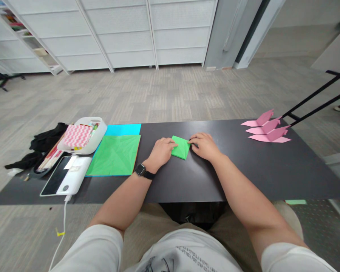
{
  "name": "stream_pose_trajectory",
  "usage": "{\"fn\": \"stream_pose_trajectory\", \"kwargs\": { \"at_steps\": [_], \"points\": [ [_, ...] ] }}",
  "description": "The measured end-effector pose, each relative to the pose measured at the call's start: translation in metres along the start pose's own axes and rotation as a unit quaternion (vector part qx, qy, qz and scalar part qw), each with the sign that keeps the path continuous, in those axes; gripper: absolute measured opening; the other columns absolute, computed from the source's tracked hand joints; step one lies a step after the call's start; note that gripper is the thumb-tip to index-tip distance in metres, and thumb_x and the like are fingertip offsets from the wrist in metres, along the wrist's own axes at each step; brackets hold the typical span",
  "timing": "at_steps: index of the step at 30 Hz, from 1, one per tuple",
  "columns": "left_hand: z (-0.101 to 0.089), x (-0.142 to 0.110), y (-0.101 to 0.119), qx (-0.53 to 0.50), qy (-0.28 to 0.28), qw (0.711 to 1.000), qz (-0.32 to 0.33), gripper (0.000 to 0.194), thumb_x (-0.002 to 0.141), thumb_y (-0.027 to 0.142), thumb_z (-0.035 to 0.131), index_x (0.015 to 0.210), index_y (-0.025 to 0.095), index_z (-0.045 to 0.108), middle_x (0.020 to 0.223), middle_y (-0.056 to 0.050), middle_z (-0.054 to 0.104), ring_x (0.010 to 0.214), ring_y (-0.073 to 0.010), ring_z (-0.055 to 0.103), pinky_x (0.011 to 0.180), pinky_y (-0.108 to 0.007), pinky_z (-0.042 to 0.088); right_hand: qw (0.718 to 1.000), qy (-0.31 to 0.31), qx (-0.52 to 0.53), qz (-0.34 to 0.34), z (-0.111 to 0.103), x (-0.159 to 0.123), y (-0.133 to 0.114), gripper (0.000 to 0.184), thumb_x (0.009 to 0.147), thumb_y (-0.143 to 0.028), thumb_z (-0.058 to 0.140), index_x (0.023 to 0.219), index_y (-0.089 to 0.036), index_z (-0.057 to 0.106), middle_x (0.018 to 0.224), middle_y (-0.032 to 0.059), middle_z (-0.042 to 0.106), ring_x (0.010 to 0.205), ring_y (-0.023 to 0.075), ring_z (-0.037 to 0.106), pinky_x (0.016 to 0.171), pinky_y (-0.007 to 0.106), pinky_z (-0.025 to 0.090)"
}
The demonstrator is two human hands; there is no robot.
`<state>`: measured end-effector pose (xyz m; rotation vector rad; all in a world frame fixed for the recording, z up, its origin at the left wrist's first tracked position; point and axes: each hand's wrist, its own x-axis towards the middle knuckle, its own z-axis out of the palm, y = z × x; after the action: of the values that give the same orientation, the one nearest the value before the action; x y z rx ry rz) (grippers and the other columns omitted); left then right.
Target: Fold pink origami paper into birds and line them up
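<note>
A small piece of folded green paper lies on the dark table in front of me. My left hand is at its left edge, fingers closed together with the thumb resting on the paper. At the paper's right corner, my right hand pinches the edge between thumb and fingertips. The fingertips partly cover both sides of the paper. To the left lies a stack of green square sheets, with blue sheets showing behind it.
Three pink folded paper birds stand in a row at the right end of the table. On the left are a white basket with a pink zigzag-patterned item, a cabled white power bank and black cloth.
</note>
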<state>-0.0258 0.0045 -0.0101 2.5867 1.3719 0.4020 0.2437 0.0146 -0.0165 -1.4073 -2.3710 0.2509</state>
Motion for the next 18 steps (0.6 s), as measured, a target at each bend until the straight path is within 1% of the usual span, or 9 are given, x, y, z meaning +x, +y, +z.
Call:
{"fn": "stream_pose_trajectory", "kwargs": {
  "at_steps": [2, 4, 6, 8, 10, 13, 15, 18],
  "points": [
    [-0.0008, 0.0007, 0.0003, -0.005, -0.002, 1.0, 0.001, 0.043, 0.102, 0.01, 0.05, 0.126, 0.03, 0.08, 0.135, -0.005, 0.074, 0.116, -0.0252, 0.064, 0.108, -0.044, 0.051, 1.0, 0.004, -0.005, 0.004, -0.0006, -0.0002, -0.0009, 0.026, 0.094, -0.022, 0.065, 0.11, -0.029, 0.083, 0.125, 0.0079, 0.074, 0.119, 0.0319, 0.061, 0.105, 0.053, 0.043],
    [-0.0016, 0.0009, 0.0014, -0.009, 0.0, 1.0, 0.001, 0.041, 0.102, 0.011, 0.05, 0.125, 0.029, 0.08, 0.137, -0.004, 0.075, 0.12, -0.0256, 0.065, 0.111, -0.045, 0.05, 1.0, 0.005, -0.006, -0.001, -0.0018, -0.0005, -0.0024, 0.029, 0.093, -0.022, 0.067, 0.117, -0.029, 0.082, 0.126, 0.0086, 0.074, 0.12, 0.0326, 0.06, 0.104, 0.052, 0.043],
    [-0.0025, 0.0007, 0.0027, -0.019, 0.0, 1.0, 0.006, 0.039, 0.102, 0.013, 0.052, 0.124, 0.029, 0.08, 0.139, -0.004, 0.074, 0.123, -0.0259, 0.065, 0.113, -0.046, 0.049, 1.0, 0.002, 0.0, -0.024, -0.0031, -0.0007, -0.004, 0.038, 0.092, -0.019, 0.066, 0.126, -0.03, 0.079, 0.13, 0.0085, 0.073, 0.123, 0.0322, 0.06, 0.106, 0.051, 0.044],
    [-0.0037, 0.0003, 0.0038, -0.027, -0.001, 1.0, 0.015, 0.036, 0.102, 0.014, 0.054, 0.122, 0.029, 0.08, 0.142, -0.003, 0.074, 0.126, -0.0261, 0.064, 0.115, -0.047, 0.048, 0.999, -0.001, 0.005, -0.052, -0.0041, -0.001, -0.0051, 0.042, 0.092, -0.016, 0.065, 0.128, -0.031, 0.079, 0.134, 0.0077, 0.071, 0.126, 0.0314, 0.059, 0.109, 0.051, 0.043],
    [-0.0049, 0.0, 0.0046, -0.029, -0.004, 0.999, 0.021, 0.034, 0.102, 0.016, 0.055, 0.122, 0.029, 0.079, 0.144, -0.003, 0.073, 0.129, -0.0261, 0.063, 0.117, -0.048, 0.047, 0.998, 0.006, 0.001, -0.059, -0.0045, -0.0012, -0.0051, 0.036, 0.092, -0.017, 0.067, 0.122, -0.031, 0.082, 0.14, 0.008, 0.069, 0.13, 0.0325, 0.057, 0.111, 0.052, 0.042],
    [-0.0063, 0.0001, 0.0048, -0.029, -0.012, 0.999, 0.027, 0.032, 0.102, 0.019, 0.057, 0.124, 0.028, 0.079, 0.148, -0.002, 0.071, 0.13, -0.0264, 0.063, 0.118, -0.048, 0.047, 0.999, 0.018, -0.008, -0.044, -0.0047, -0.0017, -0.0029, 0.026, 0.091, -0.019, 0.07, 0.109, -0.029, 0.085, 0.143, 0.0088, 0.067, 0.134, 0.0346, 0.055, 0.112, 0.055, 0.041],
    [-0.0067, 0.0004, 0.0046, -0.032, -0.02, 0.999, 0.033, 0.033, 0.102, 0.018, 0.057, 0.124, 0.028, 0.079, 0.149, -0.003, 0.07, 0.129, -0.0262, 0.063, 0.117, -0.048, 0.048, 0.999, 0.01, -0.007, -0.036, -0.0053, -0.002, -0.001, 0.024, 0.091, -0.019, 0.07, 0.105, -0.03, 0.086, 0.139, 0.0079, 0.069, 0.131, 0.0339, 0.057, 0.111, 0.055, 0.042],
    [-0.0067, 0.0001, 0.0048, -0.035, -0.026, 0.998, 0.042, 0.035, 0.102, 0.015, 0.055, 0.123, 0.027, 0.079, 0.15, -0.003, 0.07, 0.128, -0.0254, 0.064, 0.117, -0.047, 0.049, 0.999, -0.01, -0.002, -0.037, -0.0077, -0.0026, 0.0006, 0.023, 0.09, -0.02, 0.07, 0.104, -0.031, 0.086, 0.131, 0.0065, 0.073, 0.125, 0.0328, 0.06, 0.109, 0.055, 0.044]
  ]
}}
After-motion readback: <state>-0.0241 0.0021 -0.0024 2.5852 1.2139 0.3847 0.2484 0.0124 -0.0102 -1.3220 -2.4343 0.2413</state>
